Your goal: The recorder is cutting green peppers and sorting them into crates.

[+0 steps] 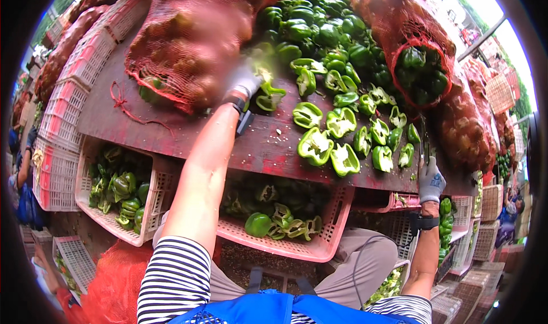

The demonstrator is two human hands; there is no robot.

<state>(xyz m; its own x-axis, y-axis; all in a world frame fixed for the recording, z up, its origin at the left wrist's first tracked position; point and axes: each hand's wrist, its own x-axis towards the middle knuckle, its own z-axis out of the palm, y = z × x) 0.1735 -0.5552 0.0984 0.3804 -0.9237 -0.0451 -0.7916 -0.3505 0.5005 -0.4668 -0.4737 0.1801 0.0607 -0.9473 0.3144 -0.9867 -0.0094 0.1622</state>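
Note:
My left hand (246, 82), in a pale glove, reaches to the far side of the dark board, beside a red mesh sack (188, 44). Motion smears its fingers, and a blurred green pepper piece (264, 61) shows right at them. Just beyond the fingertips lies a cut pepper piece (270, 97). My right hand (432, 181), gloved too, is closed at the board's right edge around a knife (423, 138) whose thin blade points away from me. Halved green bell peppers (315, 146) with pale insides lie between the hands, and whole ones (328, 36) are heaped behind them.
A second mesh sack (421, 67) opens toward the board (257, 147) at right. Below the board's front edge, a white crate (108, 218) and a pink crate (319, 252) hold peppers. Stacked crates (63, 113) line the left side. Red string (123, 104) lies on the board.

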